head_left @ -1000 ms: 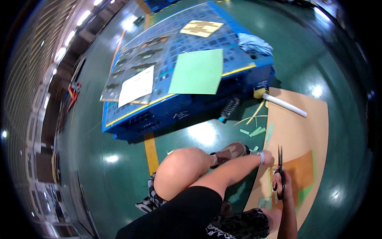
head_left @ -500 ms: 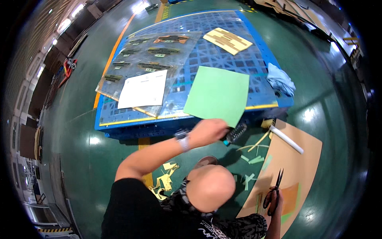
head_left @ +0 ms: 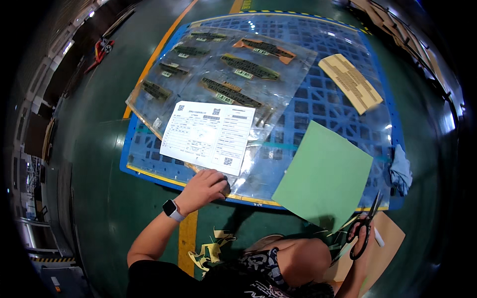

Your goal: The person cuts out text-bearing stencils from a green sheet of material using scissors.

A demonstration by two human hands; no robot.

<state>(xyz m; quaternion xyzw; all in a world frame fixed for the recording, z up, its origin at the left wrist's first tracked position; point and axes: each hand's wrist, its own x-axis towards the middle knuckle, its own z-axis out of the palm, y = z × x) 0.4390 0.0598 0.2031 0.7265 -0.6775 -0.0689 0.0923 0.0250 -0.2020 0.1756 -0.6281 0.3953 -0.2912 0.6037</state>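
My left hand (head_left: pixel 203 186), a watch on its wrist, is at the near edge of a blue table-like pallet (head_left: pixel 308 99), just below a white printed form (head_left: pixel 206 136). Its fingers are curled, and whatever they may hold is hidden. In my right hand (head_left: pixel 364 243) is a pair of black-handled scissors (head_left: pixel 367 223), blades pointing up and away from me. A green sheet (head_left: pixel 328 171) lies on the pallet, its near corner hanging over the front edge. The form rests on a clear sheet (head_left: pixel 293 64) that carries several dark, narrow pieces (head_left: pixel 248 67).
A cream-and-brown patterned piece (head_left: pixel 350 82) lies at the pallet's far right, and a light-blue cloth (head_left: pixel 400 171) at its right edge. Yellow offcuts (head_left: pixel 211 253) litter the floor. At lower right are a brown board (head_left: pixel 387 248) and a white roll (head_left: pixel 379 237).
My left hand has moved left, from beside the green sheet's near corner to below the form. The scissors have come up and forward in my right hand. The view has shifted closer to the pallet.
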